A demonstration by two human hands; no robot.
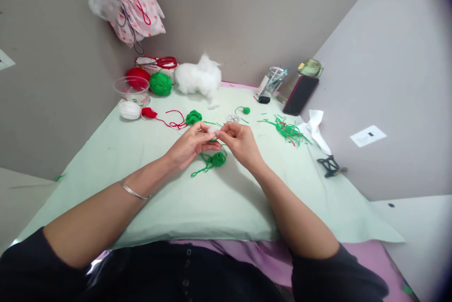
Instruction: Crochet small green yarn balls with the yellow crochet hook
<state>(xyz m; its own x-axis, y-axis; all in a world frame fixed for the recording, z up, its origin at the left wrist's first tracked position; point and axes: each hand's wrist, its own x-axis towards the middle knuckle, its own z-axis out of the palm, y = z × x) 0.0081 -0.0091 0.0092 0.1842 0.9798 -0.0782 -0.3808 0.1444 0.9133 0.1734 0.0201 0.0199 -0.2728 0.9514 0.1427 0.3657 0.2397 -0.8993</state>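
Note:
Both my hands meet over the middle of the table. A small white tuft of stuffing (212, 130) is pinched between the fingers of my left hand (192, 144). My right hand (240, 144) grips the same tuft from the other side with thumb and forefinger. A bit of green (213, 140) shows under the tuft by the left fingers, mostly hidden. Just below the hands lies a loose green yarn bundle (217, 159) with a looped tail. Another green yarn bundle (193, 117) sits right behind my left hand. Beyond the fingertips is a small clear dish (233, 118).
At the back stand a stuffing heap (197, 76), a green yarn ball (160, 84), red scissors (165, 62), a plastic tub (132, 90) and a pen cup (272, 81). To the right are a phone (301, 95), yarn scraps (287, 131), tissue (315, 127) and a black stand (331, 166).

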